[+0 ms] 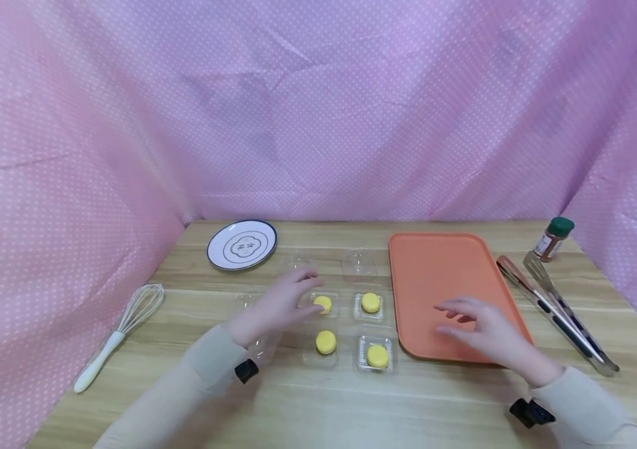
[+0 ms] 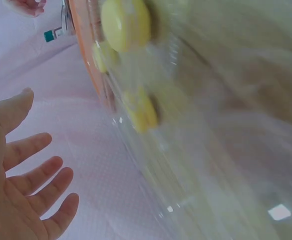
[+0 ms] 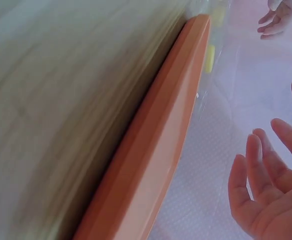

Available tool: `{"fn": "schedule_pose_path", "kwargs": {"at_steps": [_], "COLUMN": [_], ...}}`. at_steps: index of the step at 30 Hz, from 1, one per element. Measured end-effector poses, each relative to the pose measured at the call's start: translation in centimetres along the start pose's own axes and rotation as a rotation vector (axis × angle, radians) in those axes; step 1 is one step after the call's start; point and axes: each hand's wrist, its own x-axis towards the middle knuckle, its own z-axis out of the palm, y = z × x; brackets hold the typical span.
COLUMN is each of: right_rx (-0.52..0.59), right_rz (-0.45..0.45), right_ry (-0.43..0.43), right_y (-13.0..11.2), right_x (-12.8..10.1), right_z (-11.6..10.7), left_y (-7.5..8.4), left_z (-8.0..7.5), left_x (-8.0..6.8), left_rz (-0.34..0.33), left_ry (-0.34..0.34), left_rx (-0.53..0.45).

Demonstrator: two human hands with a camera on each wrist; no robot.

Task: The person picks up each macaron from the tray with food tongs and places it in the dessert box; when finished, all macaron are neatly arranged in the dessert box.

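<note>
Both relaxed and holding nothing, the right hand (image 1: 481, 333) hovers over the orange tray (image 1: 436, 268), the left hand (image 1: 280, 305) left of it. Four yellow cookies (image 1: 371, 303) sit in clear boxes (image 1: 364, 350), also left of the tray; tongs (image 1: 565, 327) lie right.

I see the left hand (image 1: 279, 305) and right hand (image 1: 483, 330) well apart, fingers (image 2: 31, 149) loose, sleeved forearms (image 1: 175, 390) slanting back behind the fingers.
</note>
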Motion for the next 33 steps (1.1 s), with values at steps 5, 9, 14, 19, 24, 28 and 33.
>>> {"fn": "schedule_pose_path", "kwargs": {"at_steps": [5, 9, 14, 19, 24, 28, 33], "right_rx": [0.015, 0.03, 0.048, 0.07, 0.096, 0.095, 0.097], "right_rz": [0.004, 0.035, 0.013, -0.038, -0.043, -0.034, -0.02], "right_ry": [-0.079, -0.129, -0.15, -0.15, -0.178, -0.196, -0.216], "right_y": [-0.7, -1.0, -1.5, -1.7, -1.8, -1.9, -1.9], "right_x": [0.3, 0.4, 0.5, 0.5, 0.5, 0.6, 0.7], "right_z": [0.4, 0.7, 1.0, 1.5, 1.8, 1.9, 1.8], "left_y": [-0.9, -1.5, -2.4, -3.1, -3.3, -3.3, -3.1], "left_z": [-0.5, -0.6, -0.5, -0.2, 0.2, 0.6, 1.0], "left_x": [-1.9, -3.5, -5.6, -7.6, -9.2, -10.0, -10.6], "left_rz": [-0.088, -0.105, -0.1, -0.055, -0.022, 0.002, -0.019], "left_ry": [-0.023, -0.029, -0.025, -0.023, -0.01, -0.009, -0.042], "left_rx": [0.015, 0.043, 0.056, 0.092, 0.083, 0.061, 0.027]}}
